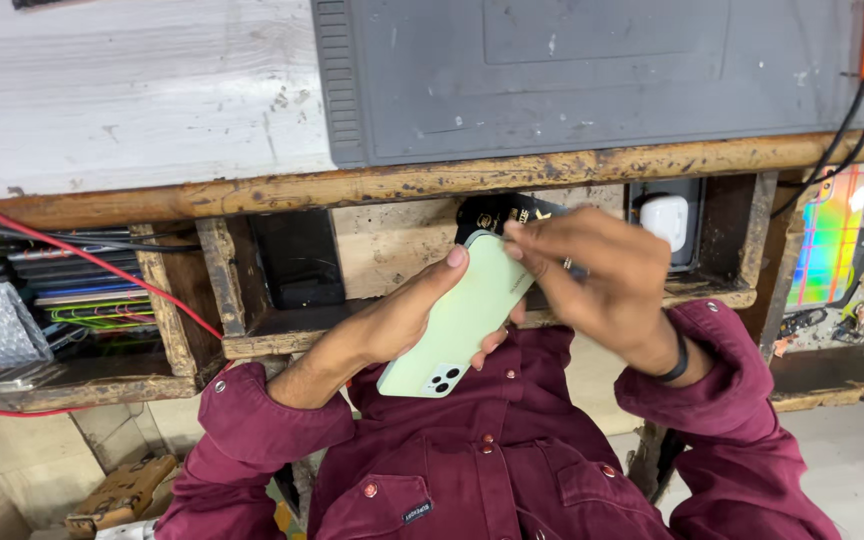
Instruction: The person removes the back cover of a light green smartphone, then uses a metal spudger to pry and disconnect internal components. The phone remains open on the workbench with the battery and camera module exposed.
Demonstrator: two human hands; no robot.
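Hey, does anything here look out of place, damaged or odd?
Mostly wear. The wooden bench edge is chipped and stained, and the grey mat is scuffed. A red wire trails loose across the left shelf. The pale green phone, held in the left hand with the right hand at its top, shows no visible damage.

Pale green phone (pixel 462 320), back up (camera cluster at lower end), tilted, above maroon shirt

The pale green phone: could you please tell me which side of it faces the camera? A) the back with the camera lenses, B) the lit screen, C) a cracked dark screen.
A: the phone shows its plain green back with the lens cluster at its lower end, held in the left hand.
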